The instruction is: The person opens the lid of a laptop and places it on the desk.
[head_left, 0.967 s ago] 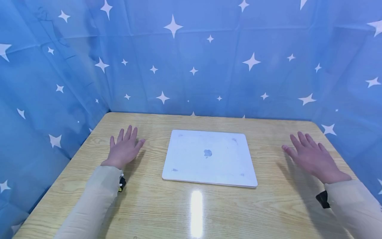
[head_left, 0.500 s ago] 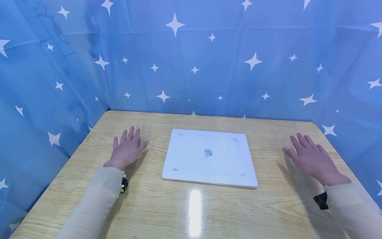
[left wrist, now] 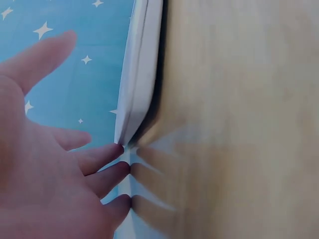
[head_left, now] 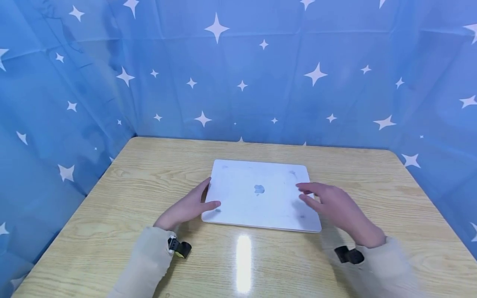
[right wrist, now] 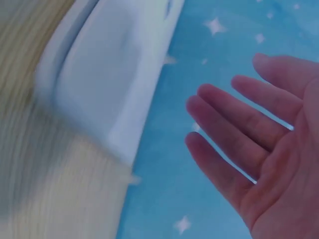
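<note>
A closed silver laptop [head_left: 261, 211] with an apple logo lies flat in the middle of the table. At its left edge is my left hand [head_left: 186, 209], thumb over the lid's near left part and fingers along the side. In the left wrist view the laptop's edge [left wrist: 139, 74] runs beside the spread fingers [left wrist: 107, 179], whose tips reach down by the tabletop. My right hand [head_left: 337, 207] hovers over the laptop's right side, thumb and fingers apart. The right wrist view shows that hand [right wrist: 259, 144] with extended fingers, apart from the laptop's corner [right wrist: 94, 84].
The light wood table [head_left: 123, 207] has rounded far corners. Blue curtains [head_left: 238, 62] with white stars hang behind it and at both sides. A bright light reflection lies on the tabletop in front of the laptop. Dark straps [head_left: 180, 247] sit on both wrists.
Both hands have moved inward from the two sides of the table to the laptop, the left to its left edge, the right over its right side. The laptop has stayed in place.
</note>
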